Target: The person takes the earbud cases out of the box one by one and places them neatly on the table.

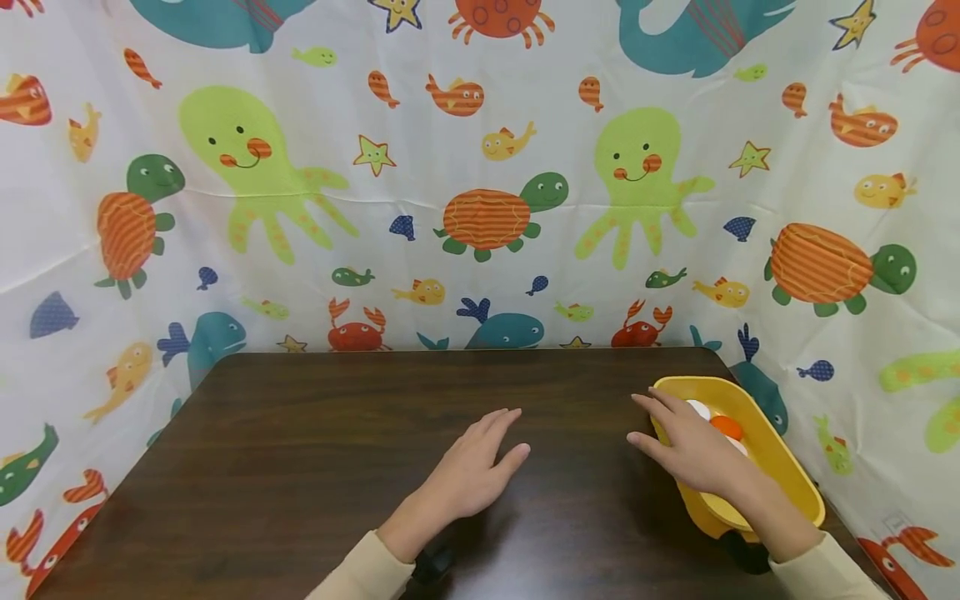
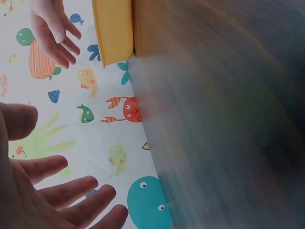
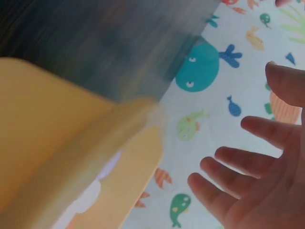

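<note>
My left hand hovers above the dark tabletop near its middle, fingers extended and thumb apart, holding nothing. My right hand is over the left side of a yellow bin, its fingers straight and spread, with nothing in them. Inside the bin lie an orange ball-like piece and white rounded pieces, partly hidden by the right hand. The right wrist view shows the bin's rim close up, with the hand raised beside it and some white pieces below the rim.
A dark wooden table stretches out under both hands. Behind it and along both sides hangs a white curtain printed with sea animals. The bin stands at the table's right edge.
</note>
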A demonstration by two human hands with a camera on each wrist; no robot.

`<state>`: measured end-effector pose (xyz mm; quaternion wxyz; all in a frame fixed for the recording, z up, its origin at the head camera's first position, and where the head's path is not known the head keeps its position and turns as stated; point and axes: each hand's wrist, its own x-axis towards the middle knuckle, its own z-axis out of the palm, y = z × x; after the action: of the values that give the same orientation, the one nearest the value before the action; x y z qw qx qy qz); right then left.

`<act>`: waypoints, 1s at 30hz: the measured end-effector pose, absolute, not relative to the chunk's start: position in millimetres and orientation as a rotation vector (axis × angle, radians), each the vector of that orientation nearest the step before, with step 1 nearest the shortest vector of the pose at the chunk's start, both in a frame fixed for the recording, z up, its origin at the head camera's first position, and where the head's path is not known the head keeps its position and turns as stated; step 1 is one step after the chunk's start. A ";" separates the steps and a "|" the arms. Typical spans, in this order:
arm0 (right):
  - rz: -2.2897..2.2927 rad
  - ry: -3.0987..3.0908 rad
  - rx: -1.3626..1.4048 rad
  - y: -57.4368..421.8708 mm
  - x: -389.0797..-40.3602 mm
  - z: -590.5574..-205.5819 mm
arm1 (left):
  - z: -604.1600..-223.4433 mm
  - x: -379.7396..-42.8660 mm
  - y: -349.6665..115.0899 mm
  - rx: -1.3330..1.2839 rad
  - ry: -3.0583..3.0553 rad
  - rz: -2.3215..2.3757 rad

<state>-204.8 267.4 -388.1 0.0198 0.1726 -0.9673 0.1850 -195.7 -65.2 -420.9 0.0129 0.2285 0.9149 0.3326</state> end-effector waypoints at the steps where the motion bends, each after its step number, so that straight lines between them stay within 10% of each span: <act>1: 0.576 -3.004 0.529 268.8 -205.5 -387.9 | -420.8 -196.1 -64.2 0.714 2.849 1.039; 30: 0.588 -2.998 0.499 311.2 -224.1 -373.6 | -417.0 -206.5 -38.7 0.734 2.728 1.247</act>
<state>-224.1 311.2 -373.6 0.0230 0.1612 -0.9682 0.1898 -206.5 -38.7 -417.0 0.0270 0.2375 0.8831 0.4036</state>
